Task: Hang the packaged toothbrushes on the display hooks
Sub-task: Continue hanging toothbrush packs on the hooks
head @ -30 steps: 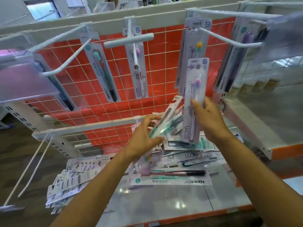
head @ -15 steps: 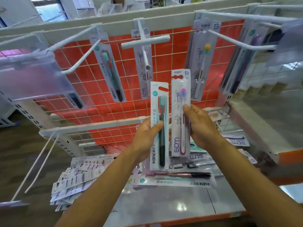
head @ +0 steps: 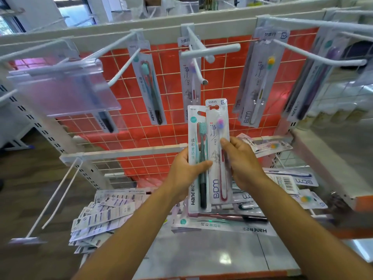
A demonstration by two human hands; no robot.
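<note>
Left hand (head: 185, 172) fingers grasp the teal-brush Hane blister pack (head: 198, 158); right hand (head: 242, 162) fingers grasp the pink-bristled BDM blister pack (head: 219, 126). Both packs, lifted from the shelf pile (head: 222, 225) a second ago, now stand upright below the white wire hooks (head: 198, 65), ready for hanging.

Left hand (head: 186, 174): fingers hidden behind the teal-brush pack (head: 198, 158); only the thumb shows across its front.
Right hand (head: 243, 164): fingertips hidden behind the pink-brush pack (head: 219, 154), which covers the teal-brush pack's right edge.
Hanging pack (head: 190, 81) just above the hands: lower end behind the pink-brush pack.
Dark-handled pack (head: 106, 123) far up-left of the left hand: upper part veiled by a clear label holder (head: 64, 87).
Purple-brush packs (head: 302, 98) up-right of the right hand: blurred, print partly unreadable.
Loose pile (head: 222, 227) below the hands: partly covered by both.
Card stack (head: 101, 217) down-left: print too small to read.
Left forearm (head: 131, 229), right forearm (head: 302, 219): cut off by the lower edge.
</note>
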